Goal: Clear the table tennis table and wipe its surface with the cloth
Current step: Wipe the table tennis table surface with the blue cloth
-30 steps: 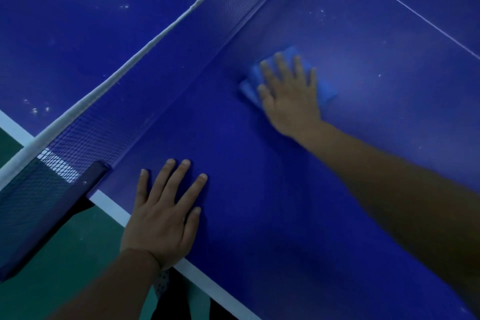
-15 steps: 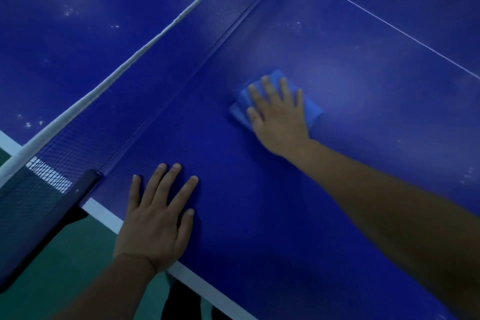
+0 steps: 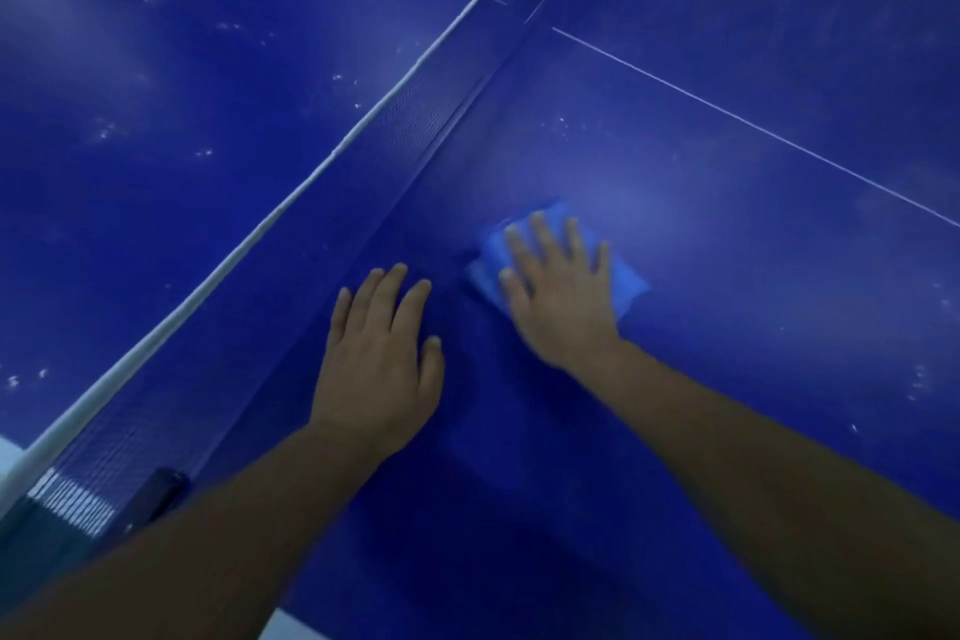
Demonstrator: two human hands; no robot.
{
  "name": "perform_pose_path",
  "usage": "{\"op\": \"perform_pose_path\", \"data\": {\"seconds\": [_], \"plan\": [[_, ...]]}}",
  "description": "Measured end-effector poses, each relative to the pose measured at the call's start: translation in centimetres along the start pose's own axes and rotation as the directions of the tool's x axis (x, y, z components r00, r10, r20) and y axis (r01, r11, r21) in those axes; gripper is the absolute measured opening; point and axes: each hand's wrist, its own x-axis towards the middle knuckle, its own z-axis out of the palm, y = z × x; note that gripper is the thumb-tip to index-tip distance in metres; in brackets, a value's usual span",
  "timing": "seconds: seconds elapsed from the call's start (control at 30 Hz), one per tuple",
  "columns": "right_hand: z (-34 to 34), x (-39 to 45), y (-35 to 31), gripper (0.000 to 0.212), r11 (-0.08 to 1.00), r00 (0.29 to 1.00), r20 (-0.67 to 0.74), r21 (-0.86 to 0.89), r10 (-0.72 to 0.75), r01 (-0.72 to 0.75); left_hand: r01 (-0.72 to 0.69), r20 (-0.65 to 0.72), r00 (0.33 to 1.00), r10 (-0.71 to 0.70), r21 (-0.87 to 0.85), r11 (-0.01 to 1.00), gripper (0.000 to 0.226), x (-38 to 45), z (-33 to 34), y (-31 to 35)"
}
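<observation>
A folded light-blue cloth (image 3: 631,288) lies flat on the dark blue table tennis table (image 3: 753,276), a little right of the net. My right hand (image 3: 558,291) presses down on the cloth with straight, spread fingers and covers most of it. Just to its left, my left hand (image 3: 382,353) rests flat on the bare table surface, fingers straight, close beside the foot of the net.
The net (image 3: 322,224) with its white top band runs diagonally from bottom left to top centre. Its dark clamp post (image 3: 156,494) sits at the lower left edge. White specks dot the far half (image 3: 156,94). A thin white centre line (image 3: 753,130) crosses the near half.
My right hand has slid the cloth toward me along the net. My left hand has shifted from the table's side edge further in, and now lies close beside the right one.
</observation>
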Motion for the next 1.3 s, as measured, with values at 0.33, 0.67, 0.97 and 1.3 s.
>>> {"op": "perform_pose_path", "data": {"seconds": [0.33,0.67,0.97,1.3], "plan": [[-2.4,2.0,14.6,0.074,0.840,0.840,0.021,0.008,0.543,-0.543,-0.108,0.182,0.979,0.087,0.112,0.988,0.074,7.0,1.4,-0.2],[-0.6,7.7,-2.7,0.056,0.949,0.951,-0.005,0.062,-0.309,0.309,-0.129,0.016,0.992,0.129,0.044,0.991,0.060,7.3,2.1,-0.6],[-2.9,24.0,7.3,0.057,0.945,0.946,0.056,0.056,0.319,-0.322,-0.123,0.119,0.987,0.106,0.145,0.982,0.058,7.7,2.1,-0.7],[-2.5,18.2,10.2,0.075,0.987,0.990,0.012,-0.085,0.139,-0.137,-0.105,0.157,0.985,0.077,0.182,0.978,0.058,7.7,2.3,-0.6]]}}
